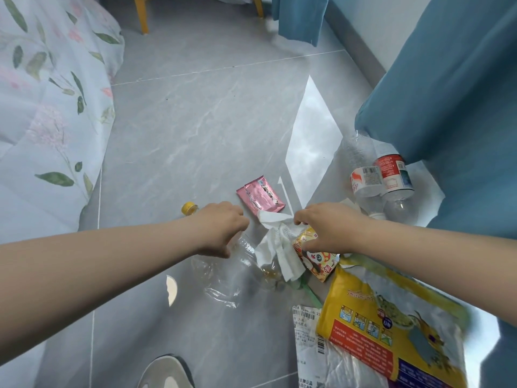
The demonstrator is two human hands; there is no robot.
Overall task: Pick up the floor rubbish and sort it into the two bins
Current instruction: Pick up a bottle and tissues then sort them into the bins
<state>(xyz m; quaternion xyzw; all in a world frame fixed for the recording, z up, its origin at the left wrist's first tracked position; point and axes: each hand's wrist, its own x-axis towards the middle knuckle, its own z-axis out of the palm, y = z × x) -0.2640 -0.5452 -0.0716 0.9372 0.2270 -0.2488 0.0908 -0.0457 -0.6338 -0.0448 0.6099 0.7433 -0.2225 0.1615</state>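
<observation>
A person's left hand (221, 228) curls round a crushed clear bottle (221, 278) on the floor. The right hand (330, 228) pinches a limp white tissue (275, 245) at the bottle's three o'clock. Both look featherlight; the slick bottle seems best held by its neck.

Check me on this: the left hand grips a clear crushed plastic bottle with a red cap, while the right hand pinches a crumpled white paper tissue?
Not quite. In the head view the left hand grips the clear crushed plastic bottle, but its cap is yellow, not red. The right hand does pinch the crumpled white paper tissue.
</observation>
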